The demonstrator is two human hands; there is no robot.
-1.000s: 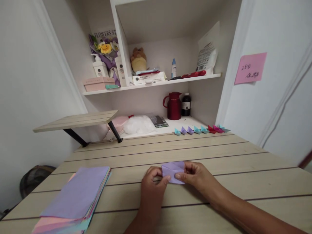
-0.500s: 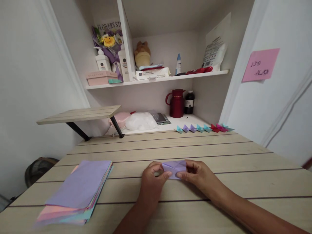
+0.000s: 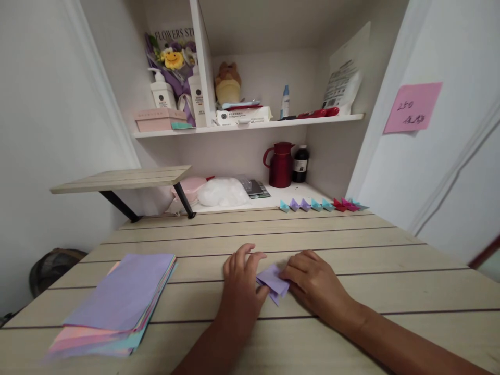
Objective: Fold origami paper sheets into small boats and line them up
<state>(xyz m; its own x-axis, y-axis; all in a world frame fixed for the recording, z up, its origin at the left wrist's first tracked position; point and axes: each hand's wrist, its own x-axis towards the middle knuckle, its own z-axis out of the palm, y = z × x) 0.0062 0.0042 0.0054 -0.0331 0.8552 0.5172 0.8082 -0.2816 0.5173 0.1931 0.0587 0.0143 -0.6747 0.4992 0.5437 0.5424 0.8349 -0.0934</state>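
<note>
In the head view, a pale wooden table (image 3: 367,260) with dark lines is seen under both hands. Past the hands, a white cupboard (image 3: 332,156) is seen, with a pink note (image 3: 414,108) stuck up to its right.

A small purple folded paper (image 3: 273,280) is found between the hands, low over the table. Its right side is pinched by the fingers of the right hand (image 3: 312,278). Its left side is touched by the thumb of the left hand (image 3: 242,281), whose other fingers are opened and lifted.

To the left of the left hand, a pile of colored paper (image 3: 121,294) is laid, with purple on top. Beyond the right hand, little folded paper shapes (image 3: 305,205) are lined up, and a red jug (image 3: 280,165) is set behind them. A little raised shelf (image 3: 125,178) is placed far ahead and left of the left hand.

Some right fingertips are hidden by the hand. A dark round thing (image 3: 54,271), left of the pile, is partly covered by the table and cannot be made out.
</note>
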